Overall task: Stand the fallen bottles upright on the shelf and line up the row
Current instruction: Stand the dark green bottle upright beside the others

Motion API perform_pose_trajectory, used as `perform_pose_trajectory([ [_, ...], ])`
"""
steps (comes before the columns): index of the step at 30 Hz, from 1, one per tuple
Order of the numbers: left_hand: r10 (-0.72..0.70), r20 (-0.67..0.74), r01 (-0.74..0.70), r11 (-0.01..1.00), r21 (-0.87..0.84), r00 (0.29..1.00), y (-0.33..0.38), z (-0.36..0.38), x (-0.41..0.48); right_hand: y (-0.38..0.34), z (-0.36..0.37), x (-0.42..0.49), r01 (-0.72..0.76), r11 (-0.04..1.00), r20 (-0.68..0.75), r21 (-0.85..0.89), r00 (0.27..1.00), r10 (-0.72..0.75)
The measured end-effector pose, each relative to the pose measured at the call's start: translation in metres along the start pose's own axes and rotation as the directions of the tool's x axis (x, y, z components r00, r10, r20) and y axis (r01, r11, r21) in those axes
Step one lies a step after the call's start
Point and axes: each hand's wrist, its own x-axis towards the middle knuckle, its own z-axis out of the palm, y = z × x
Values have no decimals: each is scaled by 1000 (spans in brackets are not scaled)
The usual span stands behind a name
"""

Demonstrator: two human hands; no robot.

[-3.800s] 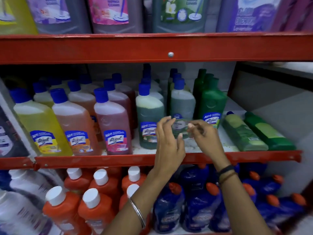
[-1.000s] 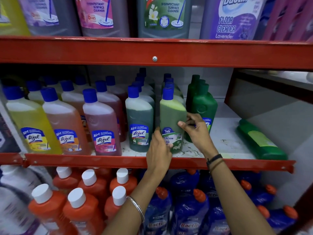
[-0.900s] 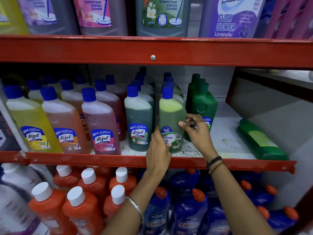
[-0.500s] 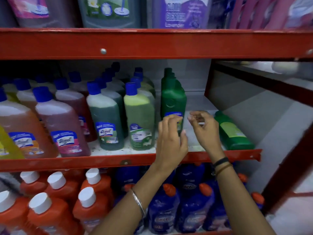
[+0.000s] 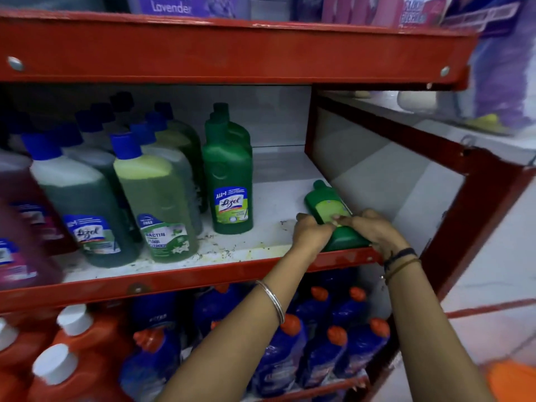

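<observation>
**A:** Where is the fallen bottle?

**B:** The dark green bottle (image 5: 329,211) lies on its side at the right end of the middle shelf (image 5: 269,198), cap toward the back wall, base at the red front lip, yellow-green label facing up.

**A:** And the hands?

**B:** Both are on it. The left hand (image 5: 311,233) curls around its left side near the base, and the right hand (image 5: 374,230) covers the right side, its fingertips (image 5: 338,219) resting on the label. Each grip is closed around the bottle, which still lies flat on the shelf.

**A:** What stands beside it?

**B:** Well to the left, an upright dark green Lizol bottle (image 5: 229,181) with more of the same kind behind it. Bare, stained shelf lies between it and the fallen one.

**A:** Further left?

**B:** A clear bottle of yellow-green liquid (image 5: 156,210) with a blue cap, filled to the shoulder, then a bottle of dark green liquid (image 5: 84,210), also blue-capped. More blue caps run back behind them. At the far left edge are blurred pink bottles (image 5: 20,239).

**A:** Other shelves?

**B:** Below, blue bottles with orange caps (image 5: 319,346) stand under the hands, and orange bottles with white caps (image 5: 72,358) are at the left. Above, a purple container marked Lavender (image 5: 179,7) is partly in view.
</observation>
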Motion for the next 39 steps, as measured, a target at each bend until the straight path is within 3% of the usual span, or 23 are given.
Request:
perform_pose_trajectory([
  [4, 43, -140, -43, 999, 7, 989, -2, -2, -6, 5, 4, -2, 71, 978, 101, 196, 991, -93],
  [9, 237, -279, -225, 971, 75, 931, -10, -35, -24, -11, 26, -24, 270, 901, 130, 341, 935, -329],
  [14, 396, -405, -383, 916, 115, 824, -26, -86, -47, -37, 67, -56, 512, 803, 61, 304, 831, -553],
  [20, 446, -506, -411, 892, 186, 739, -48, -133, -65, -56, 126, -68, 563, 766, 65, 309, 791, -608],
  [24, 434, -503, -332, 900, 284, 747, -63, -148, -70, -50, 151, -70, 548, 776, 60, 312, 804, -592],
  [30, 460, -439, -299, 872, 388, 772, -71, -154, -72, -45, 162, -73, 555, 764, -62, 328, 820, -569],
  [35, 507, -423, -273, 822, 500, 751, -71, -153, -81, -65, 172, -92, 573, 813, -70, 99, 819, -569],
  [39, 563, -214, -415, 772, 481, 798, -77, -163, -82, -77, 174, -94, 590, 804, -99, -64, 798, -594],
])
